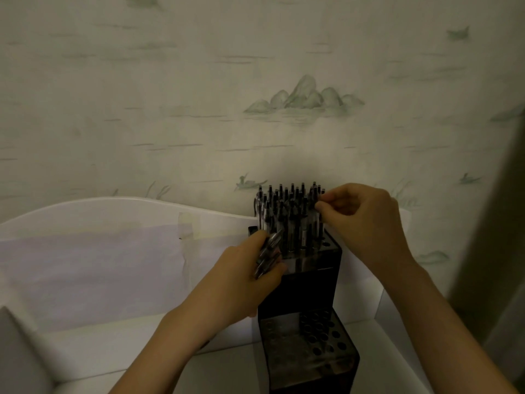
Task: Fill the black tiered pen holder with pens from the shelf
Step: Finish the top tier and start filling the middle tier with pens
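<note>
While left hand grips spare pens, right fingers pinch pen top in holder.

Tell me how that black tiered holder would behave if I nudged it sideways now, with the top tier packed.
The black tiered holder looks tall and narrow, so it may tip rather than slide. The pens crowd its top tier while the lower tier's holes sit empty, so it is probably top-heavy. Its glossy walls might be slippery.

Left grip curled, holding; right grip pinching, raised.
</note>
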A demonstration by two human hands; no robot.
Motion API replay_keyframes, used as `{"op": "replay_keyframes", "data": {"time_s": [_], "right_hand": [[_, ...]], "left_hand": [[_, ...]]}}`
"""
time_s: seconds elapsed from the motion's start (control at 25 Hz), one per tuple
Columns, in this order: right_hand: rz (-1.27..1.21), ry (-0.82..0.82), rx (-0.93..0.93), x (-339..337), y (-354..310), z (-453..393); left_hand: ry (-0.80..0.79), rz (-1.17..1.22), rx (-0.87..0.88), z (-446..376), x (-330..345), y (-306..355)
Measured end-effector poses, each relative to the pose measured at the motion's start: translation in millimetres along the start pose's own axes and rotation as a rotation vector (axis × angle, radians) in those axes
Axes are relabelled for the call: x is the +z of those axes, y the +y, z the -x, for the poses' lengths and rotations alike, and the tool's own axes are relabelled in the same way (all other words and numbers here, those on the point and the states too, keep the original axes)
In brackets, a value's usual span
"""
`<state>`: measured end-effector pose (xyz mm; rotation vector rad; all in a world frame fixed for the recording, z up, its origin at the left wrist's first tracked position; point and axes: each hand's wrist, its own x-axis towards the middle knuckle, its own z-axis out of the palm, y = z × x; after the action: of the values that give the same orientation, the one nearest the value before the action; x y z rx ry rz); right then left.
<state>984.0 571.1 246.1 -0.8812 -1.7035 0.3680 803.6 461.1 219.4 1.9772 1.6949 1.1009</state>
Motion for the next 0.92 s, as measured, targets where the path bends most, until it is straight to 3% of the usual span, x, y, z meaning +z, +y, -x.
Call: {"op": "replay_keyframes", "data": {"time_s": [0.28,0.52,0.76,0.92], "right_hand": [[0.004,-0.022,0.081,-2.4,8.2,7.9],[-0.013,0.052,-0.026,-5.6,-8.3,34.1],[-0.325,-0.282,0.111,9.8,-20.8,66.9],[-0.509,-0.282,0.209,15.0,-23.9,67.6]], "left_hand": [[0.003,0.033,0.012,0.6,2.6,3.3],[0.006,0.017,0.023,2.0,3.7,3.9],[-0.003,0.013,0.032,-0.1,8.0,0.5],[-0.002,0.02,0.024,-0.9,9.8,-1.6]]}}
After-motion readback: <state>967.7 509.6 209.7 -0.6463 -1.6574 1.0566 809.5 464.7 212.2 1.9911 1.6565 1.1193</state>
